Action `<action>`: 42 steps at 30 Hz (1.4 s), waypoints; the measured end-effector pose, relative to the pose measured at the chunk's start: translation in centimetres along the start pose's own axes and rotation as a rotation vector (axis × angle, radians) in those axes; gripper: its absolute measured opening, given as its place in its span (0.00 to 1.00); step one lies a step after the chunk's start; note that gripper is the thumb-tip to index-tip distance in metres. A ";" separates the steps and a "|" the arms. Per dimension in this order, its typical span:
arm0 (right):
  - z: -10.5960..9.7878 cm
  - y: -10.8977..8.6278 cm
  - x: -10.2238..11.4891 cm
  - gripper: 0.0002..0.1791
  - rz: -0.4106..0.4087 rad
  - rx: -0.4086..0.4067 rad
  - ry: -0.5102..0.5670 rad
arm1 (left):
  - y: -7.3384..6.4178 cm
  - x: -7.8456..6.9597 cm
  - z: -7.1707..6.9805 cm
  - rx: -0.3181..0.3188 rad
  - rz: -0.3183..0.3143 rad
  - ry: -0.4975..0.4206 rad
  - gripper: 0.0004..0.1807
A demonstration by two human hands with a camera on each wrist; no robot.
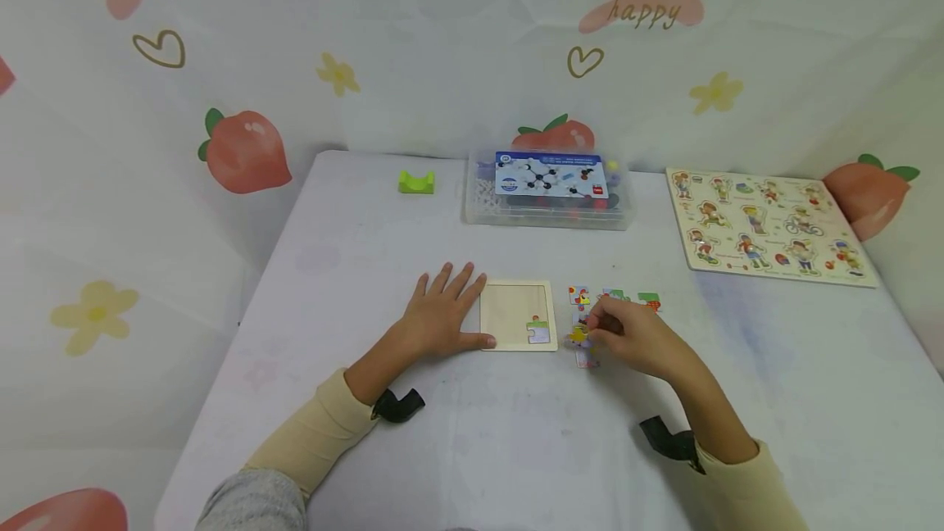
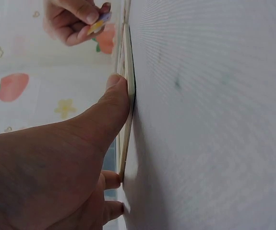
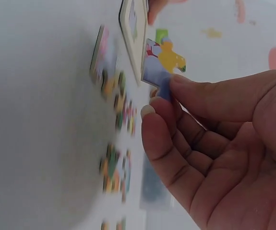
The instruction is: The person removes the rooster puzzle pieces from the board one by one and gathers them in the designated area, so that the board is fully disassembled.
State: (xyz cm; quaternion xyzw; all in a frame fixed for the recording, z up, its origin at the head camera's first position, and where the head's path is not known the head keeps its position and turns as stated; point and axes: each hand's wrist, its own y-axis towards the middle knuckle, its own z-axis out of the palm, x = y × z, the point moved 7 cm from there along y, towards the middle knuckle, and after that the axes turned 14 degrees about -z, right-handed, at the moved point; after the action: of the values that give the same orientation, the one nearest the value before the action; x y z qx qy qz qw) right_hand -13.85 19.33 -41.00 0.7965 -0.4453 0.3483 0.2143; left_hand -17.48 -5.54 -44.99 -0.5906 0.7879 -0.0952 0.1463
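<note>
My right hand (image 1: 636, 336) pinches a jigsaw piece (image 3: 162, 64) between thumb and fingertips, raised off the table; it shows yellow, blue and white. Fingers spread, my left hand (image 1: 440, 319) lies at the left edge of a square wooden puzzle tray (image 1: 509, 283). In the left wrist view its thumb (image 2: 114, 96) rests on the tray's rim. One fitted piece (image 1: 539, 333) sits in the tray's lower right corner. Beside the tray on the right lie several loose pieces (image 1: 649, 300), partly hidden behind my right hand.
Toward the back stands a clear plastic box (image 1: 546, 218) with a molecule picture card. A larger wooden picture board (image 1: 770, 228) with figures lies at the back right. A small green curved block (image 1: 416, 182) sits at the back left.
</note>
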 end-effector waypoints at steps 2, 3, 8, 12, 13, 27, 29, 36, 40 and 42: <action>-0.5 -0.7 -0.3 0.07 0.007 -0.003 -0.008 | 0.0 0.0 0.0 0.001 -0.001 -0.003 0.57; -0.7 -1.0 -0.4 0.07 0.008 -0.003 -0.012 | 0.0 0.0 -0.1 0.005 -0.002 -0.003 0.57; -1.6 -2.7 -1.2 0.07 0.034 0.011 -0.038 | 0.0 0.0 -0.1 0.011 -0.007 -0.002 0.57; -1.8 -3.9 -2.1 0.05 0.091 0.039 -0.026 | -0.1 0.0 -0.1 0.008 -0.010 -0.005 0.57; -1.7 -4.1 -2.3 0.05 0.105 0.048 -0.023 | -0.1 0.0 -0.1 0.010 -0.011 -0.003 0.57; -1.2 -4.7 -3.5 0.06 0.155 0.039 -0.051 | -0.1 0.0 -0.2 0.018 -0.007 -0.010 0.57; -1.1 -4.8 -3.5 0.06 0.156 0.033 -0.051 | -0.2 0.0 -0.2 0.019 -0.006 -0.010 0.57; -0.8 -5.1 -3.6 0.15 0.130 0.047 -0.045 | -0.2 0.0 -0.2 0.008 0.001 -0.006 0.57; -0.7 -5.1 -3.4 0.16 0.108 0.049 -0.056 | -0.1 0.0 -0.1 0.008 0.004 -0.005 0.57; -0.7 -5.1 -3.3 0.15 0.102 0.047 -0.064 | 0.0 0.0 -0.1 0.007 0.003 -0.006 0.57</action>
State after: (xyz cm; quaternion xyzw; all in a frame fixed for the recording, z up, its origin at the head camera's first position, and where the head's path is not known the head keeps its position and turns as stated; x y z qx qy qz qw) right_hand -10.94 24.26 -43.20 0.7881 -0.4839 0.3435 0.1632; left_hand -17.48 -5.53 -44.92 -0.5890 0.7881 -0.0958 0.1510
